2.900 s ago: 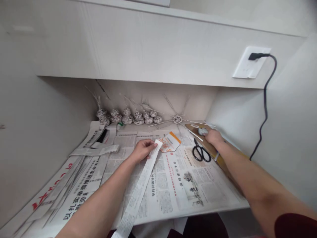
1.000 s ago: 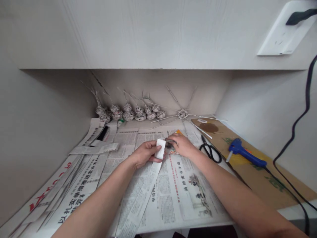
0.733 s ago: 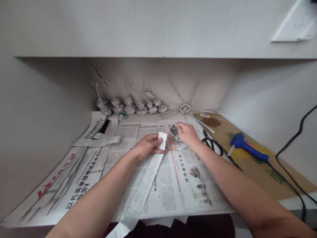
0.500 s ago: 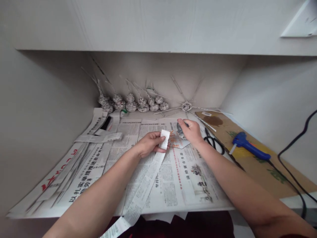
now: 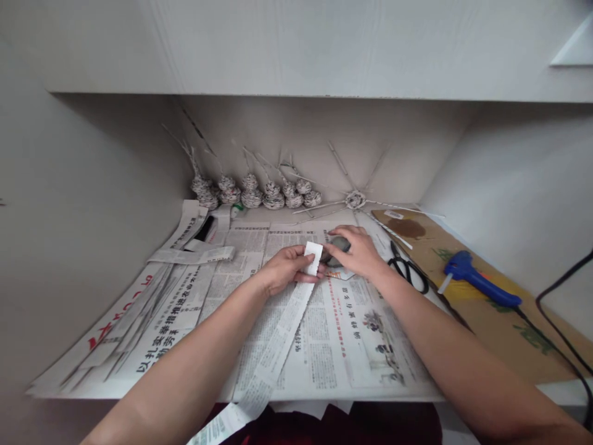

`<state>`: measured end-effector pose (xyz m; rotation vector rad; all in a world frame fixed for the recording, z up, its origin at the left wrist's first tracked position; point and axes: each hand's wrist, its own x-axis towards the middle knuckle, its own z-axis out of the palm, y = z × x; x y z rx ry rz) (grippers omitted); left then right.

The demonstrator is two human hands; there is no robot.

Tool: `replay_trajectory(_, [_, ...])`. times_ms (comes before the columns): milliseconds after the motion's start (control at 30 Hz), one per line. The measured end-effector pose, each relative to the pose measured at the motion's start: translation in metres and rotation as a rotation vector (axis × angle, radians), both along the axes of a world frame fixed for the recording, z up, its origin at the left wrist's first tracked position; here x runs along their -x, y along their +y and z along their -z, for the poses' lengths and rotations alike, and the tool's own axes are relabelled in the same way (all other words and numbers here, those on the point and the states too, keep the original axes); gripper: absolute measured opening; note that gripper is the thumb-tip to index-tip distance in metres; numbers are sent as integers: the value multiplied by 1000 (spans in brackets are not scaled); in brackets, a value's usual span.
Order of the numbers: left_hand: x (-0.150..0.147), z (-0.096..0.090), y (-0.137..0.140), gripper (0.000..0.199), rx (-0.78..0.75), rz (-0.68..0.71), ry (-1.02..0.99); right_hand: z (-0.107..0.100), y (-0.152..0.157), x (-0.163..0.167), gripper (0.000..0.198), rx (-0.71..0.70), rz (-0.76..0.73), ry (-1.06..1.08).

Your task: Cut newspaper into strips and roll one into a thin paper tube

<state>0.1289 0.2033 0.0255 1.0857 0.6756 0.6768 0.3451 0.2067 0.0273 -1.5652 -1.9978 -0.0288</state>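
Note:
My left hand [image 5: 291, 269] is closed on the upper end of a long newspaper strip [image 5: 314, 250], pinching it between thumb and fingers. The strip [image 5: 278, 352] slants down to the left and hangs over the table's front edge. Close to the strip's top end, my right hand [image 5: 356, 250] has thumb and fingers curved apart, its thumb tip near the left fingertips. A dark grey rounded patch [image 5: 340, 244] shows in the gap between thumb and index finger; I cannot make out whether it is an object or print. Newspaper [image 5: 319, 334] lies beneath both hands.
Several woven paper gourds [image 5: 252, 194] line the back wall, beside a woven piece with radiating paper sticks [image 5: 356, 199]. More newspaper strips [image 5: 194, 253] lie at left. Black-handled scissors [image 5: 407, 272] and a blue glue gun [image 5: 482, 281] on cardboard [image 5: 467, 315] are at right.
My right hand has unfolded from a closed pinch to spread fingers and its thumb now reaches toward the left hand. My left hand still holds the strip. The view has shifted slightly.

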Motion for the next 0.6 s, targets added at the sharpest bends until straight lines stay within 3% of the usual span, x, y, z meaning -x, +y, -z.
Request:
replay_trajectory(167, [0, 0, 0, 33, 19, 12, 28, -11, -5, -5, 36, 84, 79, -90])
replay_trajectory(333, [0, 2, 0, 41, -4, 46, 38, -6, -7, 1, 43, 200, 22, -166])
replay_trajectory(600, [1, 2, -1, 45, -6, 62, 52, -2, -12, 13, 53, 259, 60, -167])
